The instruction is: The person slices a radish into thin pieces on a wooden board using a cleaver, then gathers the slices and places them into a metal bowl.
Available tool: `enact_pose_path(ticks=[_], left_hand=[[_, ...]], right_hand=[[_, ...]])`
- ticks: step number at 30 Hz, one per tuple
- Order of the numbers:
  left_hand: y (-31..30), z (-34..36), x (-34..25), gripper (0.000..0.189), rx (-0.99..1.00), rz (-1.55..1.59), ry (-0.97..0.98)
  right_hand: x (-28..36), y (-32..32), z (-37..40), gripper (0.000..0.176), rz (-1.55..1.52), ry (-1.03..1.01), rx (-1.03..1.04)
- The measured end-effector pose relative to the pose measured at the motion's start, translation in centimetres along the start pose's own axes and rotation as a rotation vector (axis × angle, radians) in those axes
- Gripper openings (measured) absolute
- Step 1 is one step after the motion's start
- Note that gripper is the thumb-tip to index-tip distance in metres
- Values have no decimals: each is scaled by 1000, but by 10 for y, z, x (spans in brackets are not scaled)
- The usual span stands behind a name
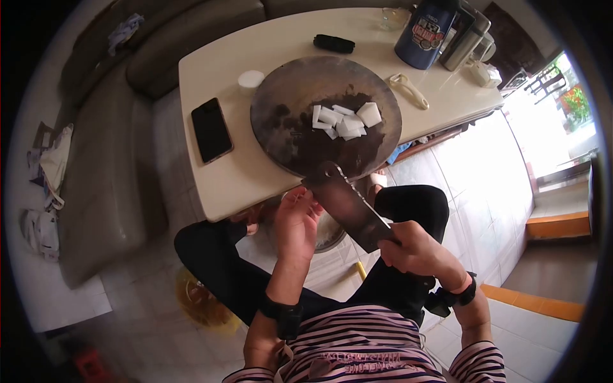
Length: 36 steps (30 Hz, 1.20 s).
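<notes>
My right hand (415, 249) is wrapped around the handle of a cleaver (348, 209). The broad blade slants up and left, past the near edge of a round, dark cutting board (281, 83). My left hand (298, 210) is beside the blade's far end, its fingers curled; whatever they hold, if anything, is hard to make out. On the board's right half lies a pile of cut white pieces (348, 119), with wet dark patches around them. Below my hands, partly hidden by them, a basin (331, 237) stands on the floor between my legs.
The board rests on a cream table (220, 182). A phone (212, 130), a round white container (251, 80), a black case (334, 43), a peeler (409, 91) and a large blue canister (425, 35) surround it. A yellow bag (201, 303) lies by my left leg.
</notes>
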State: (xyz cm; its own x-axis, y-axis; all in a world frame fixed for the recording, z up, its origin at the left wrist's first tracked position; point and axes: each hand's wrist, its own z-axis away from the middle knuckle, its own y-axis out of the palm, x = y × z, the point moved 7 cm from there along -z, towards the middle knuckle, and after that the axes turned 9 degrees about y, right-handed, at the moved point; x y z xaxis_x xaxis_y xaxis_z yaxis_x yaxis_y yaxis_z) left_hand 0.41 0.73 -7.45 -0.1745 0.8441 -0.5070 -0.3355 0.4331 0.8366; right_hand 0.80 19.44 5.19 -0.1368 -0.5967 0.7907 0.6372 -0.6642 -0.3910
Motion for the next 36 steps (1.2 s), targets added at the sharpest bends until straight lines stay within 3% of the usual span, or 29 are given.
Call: enact_pose_path(ticks=[2,4,6,9,10,12,16,21,24,26,33,36], left_hand=[[-6,8,4,11,-54,-18,-39],[-27,13,12,13,-197,-138,-111],[-59,10,27,21,-132,-175,-138],[-113,-2,55,44,-190,-550,-245],[-130,-7,69,44,-188,-563,-263],[-163,-18,73,45,-284,-670,-76],[-166,-15,64,45,-374,-702,-147],[-180,-16,70,55,-360,-676,-230],[-187,-20,74,52,-301,-789,-220],[-193,-20,74,50,-440,-790,-246],[-205,-23,79,48,-376,-692,-321],[-198,-20,72,43,-352,-682,-251]], right_hand=[[-28,3,8,23,-175,189,139],[-41,-2,19,27,-347,170,148],[-54,-11,30,27,-454,110,132],[-91,-21,41,15,-771,84,20],[-99,-22,40,15,-788,95,10],[-107,-24,37,12,-1018,49,25],[-115,-24,33,14,-1226,-31,-10],[-117,-27,30,16,-1326,-144,34],[-113,-27,31,16,-1350,-167,68],[-115,-27,30,16,-1343,-173,71],[-114,-27,32,17,-1294,-175,45],[-115,-26,31,17,-1318,-165,51]])
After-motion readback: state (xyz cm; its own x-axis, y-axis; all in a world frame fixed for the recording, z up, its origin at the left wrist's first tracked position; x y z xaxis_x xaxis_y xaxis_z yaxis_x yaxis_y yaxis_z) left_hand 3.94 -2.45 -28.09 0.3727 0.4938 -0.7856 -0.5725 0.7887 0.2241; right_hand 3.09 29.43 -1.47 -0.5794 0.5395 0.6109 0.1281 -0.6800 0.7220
